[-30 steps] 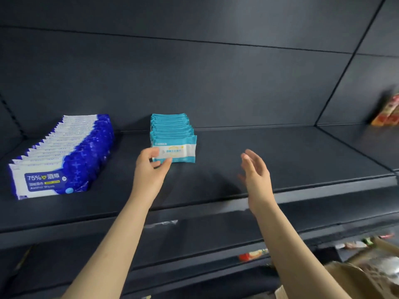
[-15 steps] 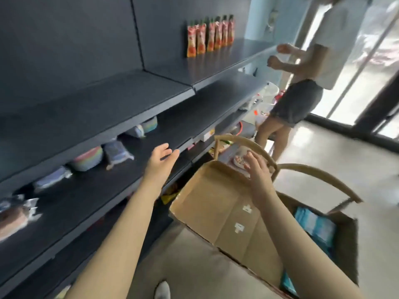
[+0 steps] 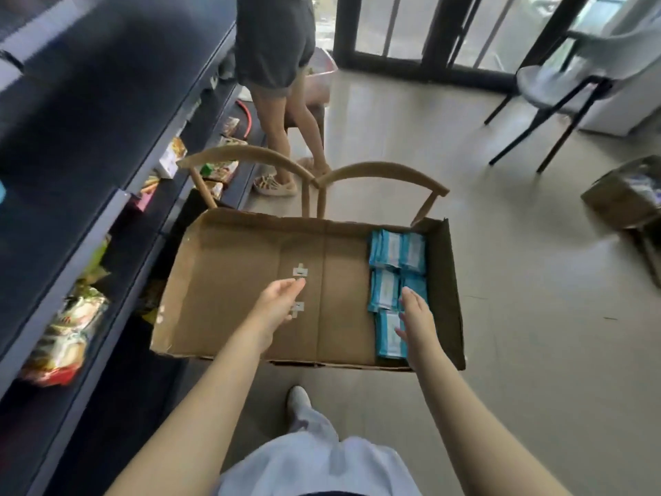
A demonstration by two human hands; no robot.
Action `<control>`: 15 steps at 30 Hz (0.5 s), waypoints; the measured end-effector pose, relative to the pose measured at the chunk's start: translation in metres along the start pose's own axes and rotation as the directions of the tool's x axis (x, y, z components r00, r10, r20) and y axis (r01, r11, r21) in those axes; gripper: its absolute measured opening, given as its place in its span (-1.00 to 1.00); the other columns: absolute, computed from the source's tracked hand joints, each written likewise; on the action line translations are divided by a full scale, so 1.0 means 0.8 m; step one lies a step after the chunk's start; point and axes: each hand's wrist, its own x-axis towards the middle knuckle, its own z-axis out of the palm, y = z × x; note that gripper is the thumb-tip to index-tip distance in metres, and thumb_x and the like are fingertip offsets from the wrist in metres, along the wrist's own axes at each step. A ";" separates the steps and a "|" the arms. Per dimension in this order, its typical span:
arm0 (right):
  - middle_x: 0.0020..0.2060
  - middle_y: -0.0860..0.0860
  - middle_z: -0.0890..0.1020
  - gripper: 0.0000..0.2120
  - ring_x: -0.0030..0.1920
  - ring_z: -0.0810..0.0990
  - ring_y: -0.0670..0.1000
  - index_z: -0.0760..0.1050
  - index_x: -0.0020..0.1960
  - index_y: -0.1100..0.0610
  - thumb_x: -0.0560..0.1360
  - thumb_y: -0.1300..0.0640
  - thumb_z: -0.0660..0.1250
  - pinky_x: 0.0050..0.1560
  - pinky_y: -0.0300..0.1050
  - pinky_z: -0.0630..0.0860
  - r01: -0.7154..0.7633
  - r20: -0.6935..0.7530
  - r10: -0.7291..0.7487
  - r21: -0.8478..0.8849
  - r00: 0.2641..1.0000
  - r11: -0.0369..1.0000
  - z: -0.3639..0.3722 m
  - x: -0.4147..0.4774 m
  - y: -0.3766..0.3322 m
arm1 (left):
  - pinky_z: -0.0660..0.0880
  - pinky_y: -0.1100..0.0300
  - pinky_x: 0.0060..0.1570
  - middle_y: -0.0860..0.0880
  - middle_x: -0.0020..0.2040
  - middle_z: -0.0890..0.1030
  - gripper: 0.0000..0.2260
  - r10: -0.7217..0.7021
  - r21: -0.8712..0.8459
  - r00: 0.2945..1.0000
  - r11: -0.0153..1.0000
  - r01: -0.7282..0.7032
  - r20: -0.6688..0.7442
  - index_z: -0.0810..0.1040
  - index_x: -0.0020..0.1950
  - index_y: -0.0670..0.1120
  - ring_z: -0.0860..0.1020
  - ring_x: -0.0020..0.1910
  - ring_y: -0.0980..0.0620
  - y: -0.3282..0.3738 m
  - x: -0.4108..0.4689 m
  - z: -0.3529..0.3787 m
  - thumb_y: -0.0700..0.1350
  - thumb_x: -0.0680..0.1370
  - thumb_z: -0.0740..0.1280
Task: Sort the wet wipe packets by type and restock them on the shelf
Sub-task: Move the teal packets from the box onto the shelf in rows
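Note:
A shallow cardboard box [image 3: 232,281] rests on a wooden chair [image 3: 375,173] in front of me. Several teal-and-white wet wipe packets [image 3: 393,255] lie packed along the box's right side. My right hand [image 3: 416,316] hovers over the nearest teal packets with straight fingers and holds nothing. Above the bare middle of the box floats my left hand [image 3: 277,307], fingers relaxed and empty. The dark shelf [image 3: 71,155] runs along my left.
The lower shelves hold snack packets [image 3: 68,334]. Another person [image 3: 275,84] stands beyond the chair by the shelf. A grey chair [image 3: 558,84] is at the back right, and a second cardboard box [image 3: 622,195] sits at the far right.
I have turned from the shelf, where teal and blue packets stand in rows, down to the box. Both hands moved from the shelf to over the box, the right over the teal packets.

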 end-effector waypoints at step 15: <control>0.46 0.01 0.39 -0.51 0.46 0.34 0.10 0.28 0.52 0.05 0.66 -0.13 0.15 0.39 0.13 0.36 -0.347 -0.167 0.371 0.156 0.914 0.925 -0.047 0.147 0.045 | 0.47 0.10 0.16 0.06 0.18 0.55 -0.75 -0.356 0.185 0.928 0.924 0.334 0.106 0.46 0.20 0.03 0.52 0.19 0.02 -0.037 0.124 0.094 0.13 0.62 0.25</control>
